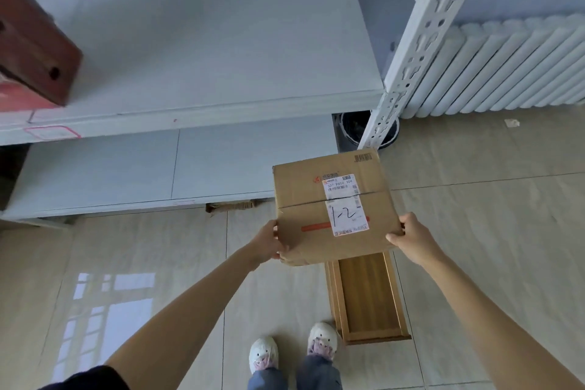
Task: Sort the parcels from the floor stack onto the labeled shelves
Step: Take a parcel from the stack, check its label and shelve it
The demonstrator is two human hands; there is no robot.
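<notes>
Pale floor tiles (474,231) run up to a white shelf rack (221,51), and everything else is placed against that rack. A cardboard box (329,209) is held in the air just in front of the rack's right end, near its slotted upright post (421,41); a white label (348,215) on the box is marked "1-2". The box is gripped at its near corners by both hands: the left hand (266,244) is curled round the left corner, the right hand (411,241) round the right corner. At the rack's left end a red-brown box (31,47) is already seen on the upper board. A small paper tag (52,132) is fixed to that board's front edge, its writing too faint to read. Below the held box a wooden tray (367,294) lies on the tiles. The sorting is judged partly done: one parcel seems shelved, this one is not yet placed, and the floor stack is not in view
</notes>
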